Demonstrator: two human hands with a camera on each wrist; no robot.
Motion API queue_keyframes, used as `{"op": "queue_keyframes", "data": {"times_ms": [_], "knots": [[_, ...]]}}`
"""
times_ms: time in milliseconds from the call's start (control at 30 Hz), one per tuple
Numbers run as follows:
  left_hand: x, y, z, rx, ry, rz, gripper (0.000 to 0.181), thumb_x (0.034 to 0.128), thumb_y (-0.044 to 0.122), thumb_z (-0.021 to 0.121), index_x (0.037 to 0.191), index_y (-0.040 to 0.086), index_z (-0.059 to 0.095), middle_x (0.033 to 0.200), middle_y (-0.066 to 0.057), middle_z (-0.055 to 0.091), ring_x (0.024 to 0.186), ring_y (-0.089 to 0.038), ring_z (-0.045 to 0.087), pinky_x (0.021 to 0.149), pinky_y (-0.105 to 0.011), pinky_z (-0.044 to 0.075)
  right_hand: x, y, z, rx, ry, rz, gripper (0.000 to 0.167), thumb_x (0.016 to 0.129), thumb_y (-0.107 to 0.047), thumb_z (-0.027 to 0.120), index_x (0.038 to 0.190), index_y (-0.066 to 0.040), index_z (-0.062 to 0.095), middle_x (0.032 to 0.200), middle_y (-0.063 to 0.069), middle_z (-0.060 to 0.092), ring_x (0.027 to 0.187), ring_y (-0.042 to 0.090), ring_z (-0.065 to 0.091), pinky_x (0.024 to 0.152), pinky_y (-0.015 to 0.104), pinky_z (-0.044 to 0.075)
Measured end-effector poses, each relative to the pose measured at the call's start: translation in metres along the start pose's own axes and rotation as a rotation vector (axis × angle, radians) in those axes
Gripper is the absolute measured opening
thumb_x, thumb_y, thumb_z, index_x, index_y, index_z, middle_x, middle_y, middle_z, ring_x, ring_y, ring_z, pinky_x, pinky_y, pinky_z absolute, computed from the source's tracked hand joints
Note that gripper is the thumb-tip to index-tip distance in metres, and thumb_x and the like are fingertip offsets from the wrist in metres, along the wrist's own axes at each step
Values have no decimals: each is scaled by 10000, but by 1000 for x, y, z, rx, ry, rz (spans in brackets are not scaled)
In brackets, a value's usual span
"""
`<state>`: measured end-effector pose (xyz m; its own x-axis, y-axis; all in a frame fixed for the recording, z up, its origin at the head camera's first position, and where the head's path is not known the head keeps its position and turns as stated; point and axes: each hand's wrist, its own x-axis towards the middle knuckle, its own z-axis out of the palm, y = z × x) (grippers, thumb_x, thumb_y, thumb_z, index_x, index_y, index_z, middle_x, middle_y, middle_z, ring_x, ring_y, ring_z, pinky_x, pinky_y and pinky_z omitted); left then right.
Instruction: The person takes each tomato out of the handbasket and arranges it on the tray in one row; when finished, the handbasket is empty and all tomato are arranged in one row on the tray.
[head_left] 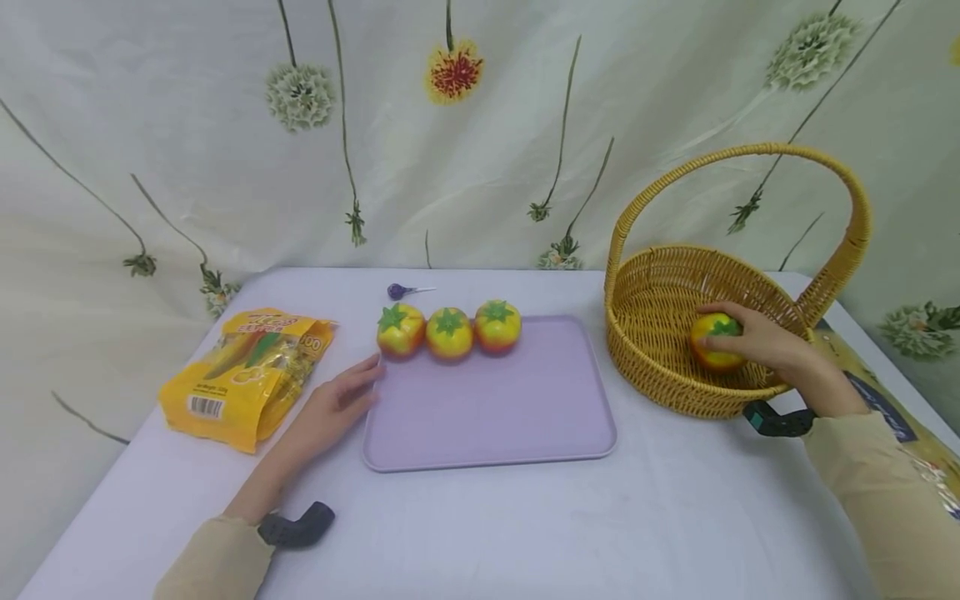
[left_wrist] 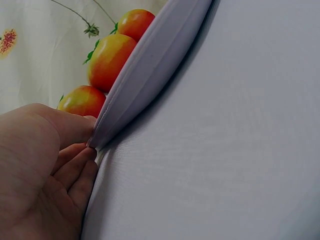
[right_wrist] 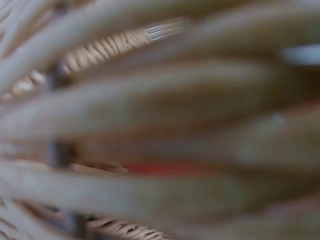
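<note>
My right hand [head_left: 757, 337] reaches over the rim of the wicker basket [head_left: 637, 358] and grips a yellow-red tomato [head_left: 712, 354] with a green star-shaped top, low inside it. In the right wrist view, blurred basket weave [right_wrist: 125, 105] fills the picture and hides that hand. My left hand [head_left: 330, 417] is at the left edge of the light purple tray [head_left: 487, 408]. Seen from the left wrist, its thumb and fingers [left_wrist: 75, 127] pinch the tray rim. Three similar tomatoes [head_left: 449, 334] sit in a row along the tray's back left edge.
A yellow snack bag [head_left: 240, 379] lies left of the left hand. Behind the tray is a purple lollipop [head_left: 397, 291] with a white stick. The basket's tall handle [head_left: 742, 150] arches above it. A printed flat item [head_left: 862, 375] lies under the right arm, before the floral cloth.
</note>
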<state>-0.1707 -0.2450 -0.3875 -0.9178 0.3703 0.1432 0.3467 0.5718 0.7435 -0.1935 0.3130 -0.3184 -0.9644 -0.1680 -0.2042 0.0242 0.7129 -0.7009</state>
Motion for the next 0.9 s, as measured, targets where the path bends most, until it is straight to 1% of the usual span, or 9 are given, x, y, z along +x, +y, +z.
{"op": "queue_keyframes", "data": {"times_ms": [100,267,400,467,533,700,800,900], "knots": [[0,0,1,-6,-5,-9,408,942,111,567,1335,25,500,1466,-115,340,1344,-309,267,1066,-499,253,-3,-3,0,22,33,3,659,938,-284,567,1436,9,250,1242,289,347,1017,368,413,737,325,437],[0,-2,1,-5,-4,-13,403,943,114,565,1331,23,504,1465,-118,341,1342,-310,271,1065,-490,257,-7,-10,1,69,56,2,684,944,-313,555,1455,-7,219,1267,303,305,1034,376,386,751,331,426],[0,-2,1,2,-2,-4,402,947,126,561,1330,21,502,1467,-118,336,1342,-315,269,1067,-496,250,-11,-23,2,118,79,-13,703,939,-346,560,1477,-63,208,1296,283,298,1045,360,381,763,340,422],[0,-2,0,8,1,4,402,947,125,560,1329,15,501,1465,-124,337,1340,-322,269,1066,-502,248,-14,-33,4,136,90,-19,707,931,-373,567,1482,-98,218,1292,255,314,1036,339,384,769,344,423],[0,-1,-1,14,2,8,401,947,122,559,1328,12,500,1463,-127,339,1339,-324,271,1065,-505,248,-17,-44,6,149,89,-44,695,929,-378,570,1479,-119,234,1280,232,330,1023,321,391,765,328,425],[0,-1,-1,8,-4,10,402,950,120,555,1333,13,496,1466,-127,336,1341,-319,270,1065,-503,250,-21,-76,19,186,68,-164,627,935,-304,580,1465,-157,278,1263,174,360,986,289,420,740,275,464],[0,0,-1,-2,-7,6,407,949,126,558,1336,19,495,1469,-120,333,1344,-314,266,1067,-501,249,-19,-96,30,209,55,-210,611,933,-274,587,1459,-171,295,1285,173,355,1009,303,422,762,292,471],[0,-1,-1,-5,-9,5,409,948,131,562,1336,19,496,1468,-122,333,1344,-315,265,1067,-501,248,-12,-112,47,270,47,-213,610,926,-265,598,1455,-182,307,1291,179,351,1050,321,395,804,333,453]]}}
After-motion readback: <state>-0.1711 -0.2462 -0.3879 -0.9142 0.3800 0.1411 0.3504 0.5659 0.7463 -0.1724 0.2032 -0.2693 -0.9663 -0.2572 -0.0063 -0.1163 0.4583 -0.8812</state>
